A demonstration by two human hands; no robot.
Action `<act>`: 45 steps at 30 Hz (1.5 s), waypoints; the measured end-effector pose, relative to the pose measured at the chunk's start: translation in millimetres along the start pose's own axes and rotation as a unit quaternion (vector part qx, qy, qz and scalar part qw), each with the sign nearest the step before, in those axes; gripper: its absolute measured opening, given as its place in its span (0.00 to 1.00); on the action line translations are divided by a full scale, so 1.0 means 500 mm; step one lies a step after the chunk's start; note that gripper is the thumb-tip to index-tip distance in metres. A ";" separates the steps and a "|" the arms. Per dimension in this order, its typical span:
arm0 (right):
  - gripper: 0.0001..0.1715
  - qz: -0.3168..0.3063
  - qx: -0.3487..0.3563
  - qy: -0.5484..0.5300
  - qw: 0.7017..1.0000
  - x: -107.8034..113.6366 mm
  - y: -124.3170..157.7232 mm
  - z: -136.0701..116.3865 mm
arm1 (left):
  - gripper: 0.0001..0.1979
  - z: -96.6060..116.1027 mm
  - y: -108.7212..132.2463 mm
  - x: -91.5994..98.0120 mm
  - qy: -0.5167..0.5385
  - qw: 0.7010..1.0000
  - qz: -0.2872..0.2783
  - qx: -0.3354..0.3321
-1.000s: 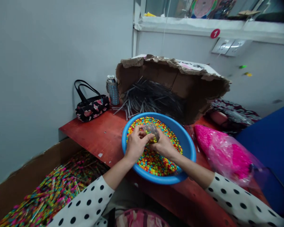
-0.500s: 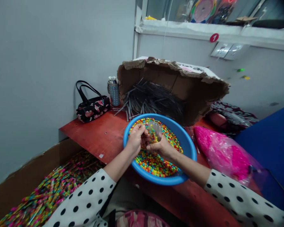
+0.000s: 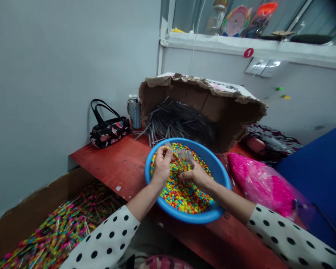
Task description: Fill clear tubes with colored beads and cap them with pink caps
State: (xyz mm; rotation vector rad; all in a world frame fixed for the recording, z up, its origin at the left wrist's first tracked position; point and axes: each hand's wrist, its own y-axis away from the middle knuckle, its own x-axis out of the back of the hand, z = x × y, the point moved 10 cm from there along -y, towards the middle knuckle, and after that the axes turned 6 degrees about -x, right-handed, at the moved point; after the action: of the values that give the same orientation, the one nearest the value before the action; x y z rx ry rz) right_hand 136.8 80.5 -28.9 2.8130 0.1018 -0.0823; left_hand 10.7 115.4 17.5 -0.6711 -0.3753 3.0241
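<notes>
Over a blue basin (image 3: 225, 177) filled with small multicoloured candy-like pellets (image 3: 184, 200), my right hand (image 3: 197, 176) is closed around a bunch of clear plastic tubes (image 3: 187, 157). Coloured pellets show inside some of these tubes. To its left, my left hand (image 3: 162, 166) is raised with thumb and fingers pinched together. A bit of clear plastic, seemingly a tube end, sticks up from that pinch. Its far end is blurred against the pellets.
Behind the basin a torn cardboard box (image 3: 235, 108) lies open, with many empty clear tubes (image 3: 182, 119). A flask (image 3: 134, 112) and handbag (image 3: 110, 131) stand left on the red table (image 3: 100, 155). Pink pieces fill a bag (image 3: 263, 183) at right; filled tubes (image 3: 61, 228) lie in a carton below.
My left hand has risen slightly and moved apart from the tube bunch, with clear plastic showing above its fingers. My right hand has shifted slightly right, still gripping the bunch.
</notes>
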 end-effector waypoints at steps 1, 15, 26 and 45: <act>0.37 -0.014 -0.008 -0.023 1.000 -0.001 0.002 0.002 | 0.12 0.001 -0.001 0.005 0.022 1.000 0.017 0.005; 0.32 -0.123 -0.030 -0.126 0.984 -0.019 0.023 -0.006 | 0.17 -0.052 0.025 -0.052 -0.051 0.982 -0.127 0.127; 0.30 0.035 0.140 -0.104 0.984 0.027 0.003 -0.047 | 0.16 -0.073 0.024 -0.041 -0.065 0.983 -0.097 0.140; 0.29 0.072 0.051 0.025 0.996 0.084 -0.007 -0.028 | 0.06 0.135 0.078 0.096 -0.571 0.714 -0.391 -0.107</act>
State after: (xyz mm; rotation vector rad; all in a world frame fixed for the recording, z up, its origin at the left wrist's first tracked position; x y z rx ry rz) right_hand 178.7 91.0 -19.7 2.9143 -0.0958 0.0169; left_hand -59.8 65.8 47.7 1.1857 -0.7436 2.1220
